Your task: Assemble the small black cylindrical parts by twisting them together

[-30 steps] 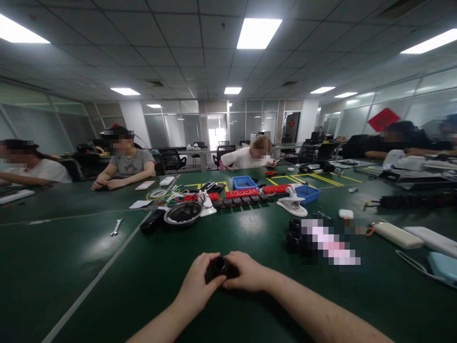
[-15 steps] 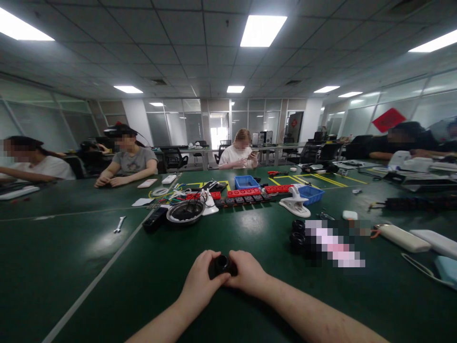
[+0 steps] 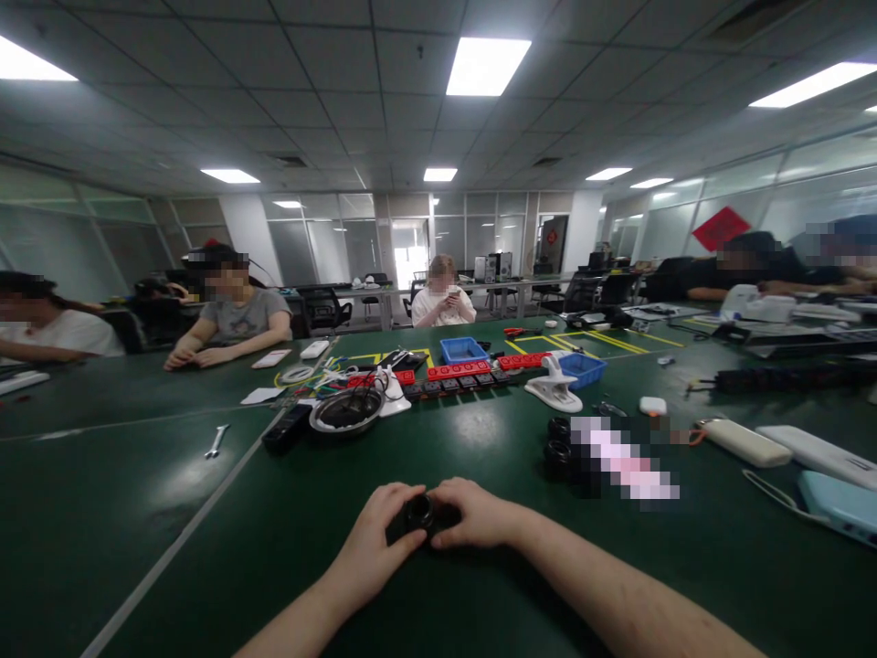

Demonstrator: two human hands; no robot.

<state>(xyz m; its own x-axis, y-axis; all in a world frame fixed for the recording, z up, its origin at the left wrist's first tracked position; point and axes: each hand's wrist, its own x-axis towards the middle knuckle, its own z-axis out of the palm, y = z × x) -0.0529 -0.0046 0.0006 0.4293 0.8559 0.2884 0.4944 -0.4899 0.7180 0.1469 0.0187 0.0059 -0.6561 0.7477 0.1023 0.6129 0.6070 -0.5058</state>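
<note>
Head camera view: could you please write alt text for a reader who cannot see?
The wearer's left-hand grip and right-hand grip hold a black part with a round opening at a green table. Beyond lie a metal bowl, red strips and blue trays; a person in white sits farther back.

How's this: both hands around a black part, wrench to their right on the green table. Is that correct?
Wrong side: in the head view, the wrench lies on the green table to the left of the left hand and right hand. The rest stands.
</note>
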